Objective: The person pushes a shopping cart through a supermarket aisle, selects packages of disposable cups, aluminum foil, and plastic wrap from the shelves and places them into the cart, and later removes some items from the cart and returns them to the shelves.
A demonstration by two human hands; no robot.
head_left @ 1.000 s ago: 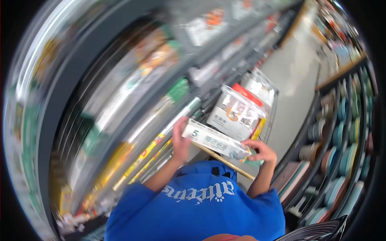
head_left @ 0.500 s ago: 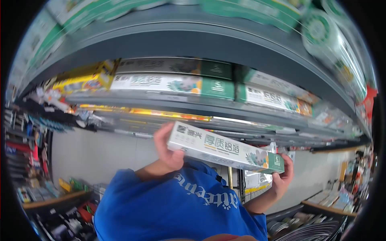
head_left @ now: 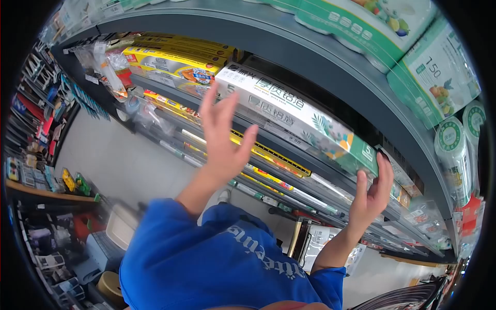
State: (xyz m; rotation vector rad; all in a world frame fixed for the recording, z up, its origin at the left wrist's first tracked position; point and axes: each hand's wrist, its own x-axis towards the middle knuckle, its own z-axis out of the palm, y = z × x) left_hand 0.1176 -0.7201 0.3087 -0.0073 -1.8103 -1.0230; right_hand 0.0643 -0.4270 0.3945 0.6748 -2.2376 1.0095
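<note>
A long white and green aluminium foil box (head_left: 310,111) lies slanted at the front of the shelf, its printed top and front facing me. My left hand (head_left: 225,134) is in front of the box's left end, fingers spread and thumb apart; whether its fingertips touch the box I cannot tell. At the green right end, my right hand (head_left: 372,191) has its fingers against the end and its thumb by the lower corner. Yellow boxes (head_left: 175,64) sit on the same shelf, just left of the foil box.
Green and white packs (head_left: 361,31) fill the shelf above, whose dark edge (head_left: 206,23) overhangs the foil box. Lower shelves (head_left: 289,181) hold more long boxes. Clear-wrapped rolls (head_left: 452,155) stand at right. A display with goods (head_left: 51,248) is at lower left, beside the pale floor (head_left: 98,150).
The foil box has gone from in front of my chest, held in both hands, up to the shelf front. My left hand has opened off its end. The view has turned.
</note>
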